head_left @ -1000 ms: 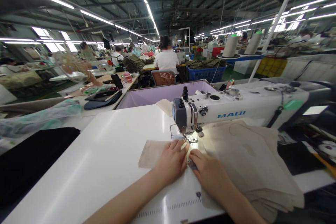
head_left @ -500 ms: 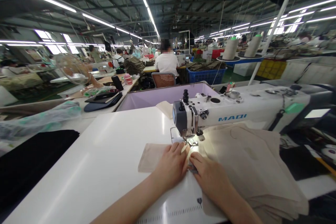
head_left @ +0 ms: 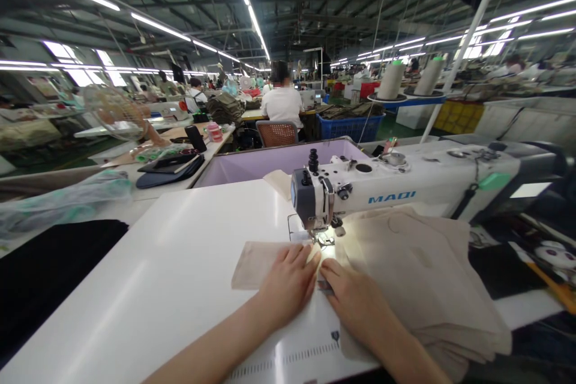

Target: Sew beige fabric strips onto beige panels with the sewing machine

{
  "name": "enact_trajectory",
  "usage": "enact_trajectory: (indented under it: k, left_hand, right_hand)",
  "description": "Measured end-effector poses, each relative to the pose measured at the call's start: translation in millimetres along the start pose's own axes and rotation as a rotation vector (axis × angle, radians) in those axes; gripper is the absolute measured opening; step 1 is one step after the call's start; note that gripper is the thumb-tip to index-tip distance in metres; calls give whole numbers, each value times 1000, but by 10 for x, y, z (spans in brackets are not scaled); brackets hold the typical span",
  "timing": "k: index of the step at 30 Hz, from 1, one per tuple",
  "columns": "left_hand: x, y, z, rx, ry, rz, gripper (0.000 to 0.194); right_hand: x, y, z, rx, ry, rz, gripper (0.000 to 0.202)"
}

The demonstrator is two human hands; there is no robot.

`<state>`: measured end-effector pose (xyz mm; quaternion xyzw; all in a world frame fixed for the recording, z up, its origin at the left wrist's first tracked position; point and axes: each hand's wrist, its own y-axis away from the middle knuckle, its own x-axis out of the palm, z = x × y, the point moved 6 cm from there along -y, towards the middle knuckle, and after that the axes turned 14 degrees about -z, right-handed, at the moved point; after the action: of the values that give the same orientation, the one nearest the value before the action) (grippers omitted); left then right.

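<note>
A white sewing machine (head_left: pixel 391 183) reaches in from the right, its lit needle area just beyond my fingertips. My left hand (head_left: pixel 290 279) lies over a small beige fabric piece (head_left: pixel 252 264), fingers bent and close together, pressing it near the presser foot. Close beside it, my right hand (head_left: pixel 351 288) has its thumb and fingers drawn together at the fabric edge below the needle. Large beige fabric panels (head_left: pixel 418 270) lie piled under the machine arm and to the right of my right hand.
The white table (head_left: pixel 180 276) carries a printed scale near its front edge. Black cloth (head_left: pixel 54 288) lies at the left. Behind the table is a purple-lined bin (head_left: pixel 270 163). Thread cones (head_left: pixel 390 81) stand at the back right, and a person (head_left: pixel 282 102) sits ahead.
The whole view has shifted slightly, so things appear a little further left. Both hands remain at the fabric by the needle, with only slight finger movement.
</note>
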<state>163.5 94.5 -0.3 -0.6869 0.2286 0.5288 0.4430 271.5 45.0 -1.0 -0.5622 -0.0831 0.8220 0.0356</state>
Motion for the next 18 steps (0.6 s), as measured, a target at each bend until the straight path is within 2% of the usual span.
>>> enact_trajectory:
  k: [3,7,18]
  left_hand:
    - [-18,136,-142,72,46,39,36]
    - [-92,208,-225,128,114,13,38]
    - [-88,-93,121,103,204,-54,23]
  right_hand:
    - [59,118,-21,3,4,31,45]
    - [95,173,-31,-15,18,34,43]
    - [-6,-223,-52,6,41,-25,29]
